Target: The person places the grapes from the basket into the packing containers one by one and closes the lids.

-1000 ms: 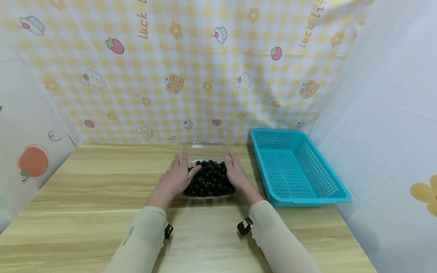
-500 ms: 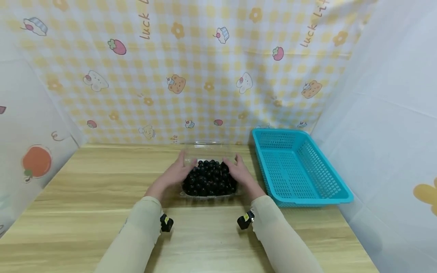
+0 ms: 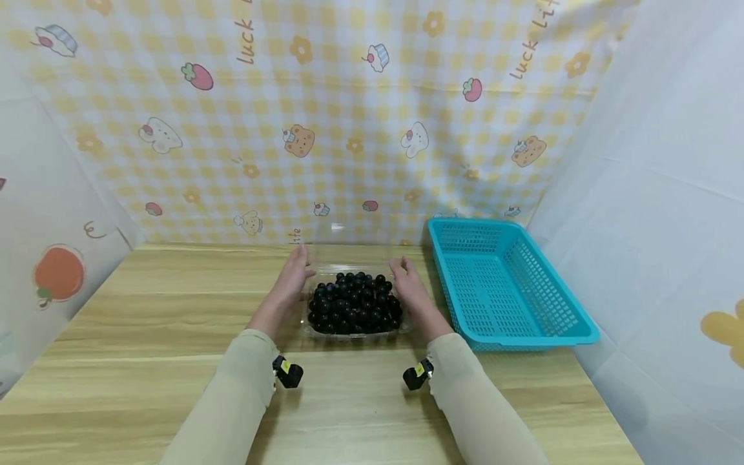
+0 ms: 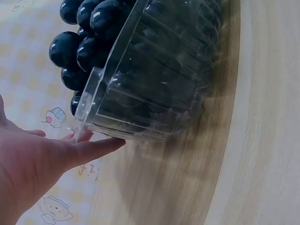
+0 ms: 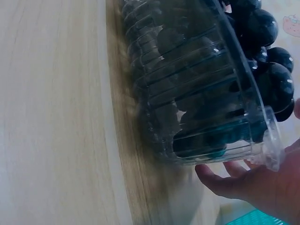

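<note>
Black grapes (image 3: 354, 307) are heaped in a clear plastic clamshell box (image 3: 354, 335) in the middle of the table. Its transparent lid (image 3: 351, 253) stands raised at the back. My left hand (image 3: 287, 284) is at the box's left side. In the left wrist view its fingers (image 4: 101, 149) reach out nearly straight, touching the wall just below the rim. On the opposite side is my right hand (image 3: 409, 287). The right wrist view shows its fingers (image 5: 218, 183) against the box's end wall under the rim, part of the hand out of frame.
A blue plastic basket (image 3: 526, 340) with perforated walls stands right of the box, close to my right hand. Behind the wooden table (image 3: 174, 323) hangs a yellow checked cloth (image 3: 349, 97). A white sheet (image 3: 657, 213) borders the right side.
Both hands have shifted outward from over the grapes to the box's sides, the left one further. The lid at the back has risen more upright.
</note>
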`<control>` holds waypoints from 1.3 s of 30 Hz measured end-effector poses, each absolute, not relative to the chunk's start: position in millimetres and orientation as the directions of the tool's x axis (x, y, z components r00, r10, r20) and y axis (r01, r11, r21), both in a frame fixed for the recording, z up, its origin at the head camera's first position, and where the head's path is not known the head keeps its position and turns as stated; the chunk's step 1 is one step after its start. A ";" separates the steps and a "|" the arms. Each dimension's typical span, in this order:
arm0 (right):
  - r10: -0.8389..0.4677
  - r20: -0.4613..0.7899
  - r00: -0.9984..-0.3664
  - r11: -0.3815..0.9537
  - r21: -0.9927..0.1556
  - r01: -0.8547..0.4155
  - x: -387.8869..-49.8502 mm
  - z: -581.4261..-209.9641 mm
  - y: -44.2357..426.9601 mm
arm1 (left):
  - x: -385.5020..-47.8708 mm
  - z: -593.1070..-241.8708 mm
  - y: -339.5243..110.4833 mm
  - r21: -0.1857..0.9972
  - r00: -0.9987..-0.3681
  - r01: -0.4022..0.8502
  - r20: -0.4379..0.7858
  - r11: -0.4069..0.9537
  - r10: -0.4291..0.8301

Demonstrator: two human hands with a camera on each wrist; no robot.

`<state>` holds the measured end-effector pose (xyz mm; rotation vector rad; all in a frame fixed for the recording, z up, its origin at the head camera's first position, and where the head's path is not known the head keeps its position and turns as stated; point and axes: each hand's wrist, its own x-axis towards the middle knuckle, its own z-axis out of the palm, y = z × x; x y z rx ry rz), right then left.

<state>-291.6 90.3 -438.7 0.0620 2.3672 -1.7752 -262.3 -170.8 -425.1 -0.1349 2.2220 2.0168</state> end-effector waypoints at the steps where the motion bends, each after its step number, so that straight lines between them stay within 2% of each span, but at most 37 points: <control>1: -0.070 -0.177 -0.982 0.265 -0.952 0.153 -290.6 -437.6 91.2 | -262.0 -425.1 -170.8 0.984 -0.987 -0.154 -0.156 0.087 0.026; 8: -0.051 -0.118 -0.992 0.201 -0.974 0.106 -283.9 -431.1 94.5 | -257.9 -425.5 -175.1 0.986 -0.988 -0.152 -0.154 0.075 0.028; 14: -0.031 -0.079 -0.996 0.126 -0.989 0.074 -266.6 -414.2 97.5 | -241.4 -413.4 -177.8 0.992 -0.993 -0.112 -0.113 0.056 0.024; 17: -0.040 -0.080 -0.996 0.093 -0.993 0.076 -252.6 -405.9 100.0 | -226.6 -407.2 -176.3 0.985 -0.997 -0.070 -0.074 0.156 0.020; 22: -0.089 -0.072 -0.993 0.161 -0.985 0.057 -231.2 -410.4 104.1 | -198.6 -410.4 -173.1 0.948 -0.998 -0.048 -0.055 0.315 0.013; 30: -0.046 -0.052 -0.998 0.319 -0.947 0.035 -212.1 -427.9 104.5 | -167.7 -420.3 -163.6 0.951 -0.996 -0.074 -0.085 0.301 0.022; 39: -0.050 -0.049 -0.998 0.267 -0.963 0.034 -200.6 -437.4 103.9 | -155.8 -428.1 -160.1 0.937 -0.994 -0.096 -0.104 0.336 0.008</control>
